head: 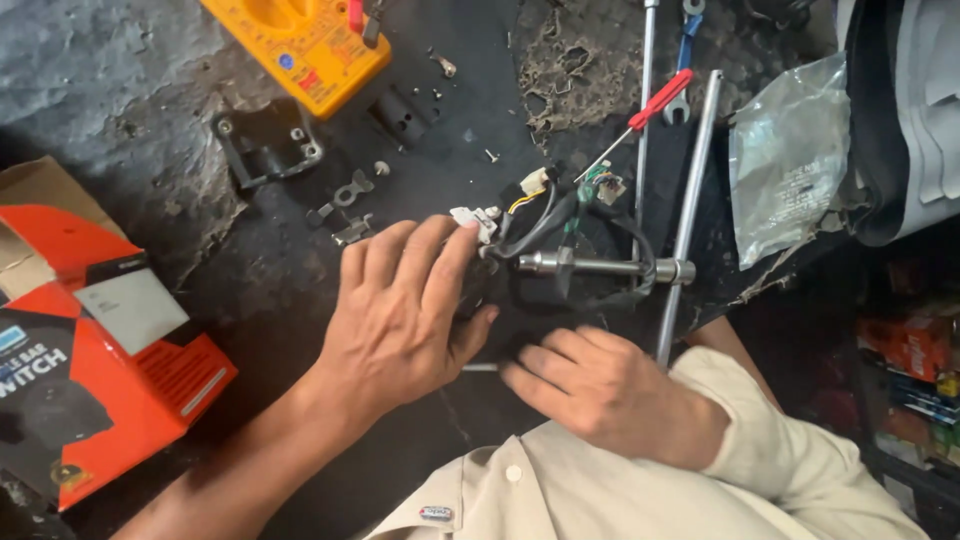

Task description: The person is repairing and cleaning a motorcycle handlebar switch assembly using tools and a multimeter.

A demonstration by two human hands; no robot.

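While the left hand [400,310] grips a black switch housing [520,300], right hand [600,385] fingers press it, curled.

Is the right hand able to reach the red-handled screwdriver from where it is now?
Probably yes. The right hand lies on the black part, and the red-handled screwdriver lies in the open above it. Only the wire bundle and metal rods lie between, low enough to pass over.

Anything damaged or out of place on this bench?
Yes. The black mat is torn and frayed near the top, and small screws and metal brackets lie scattered loose beside the yellow multimeter. Both hands rest on the black wired assembly.
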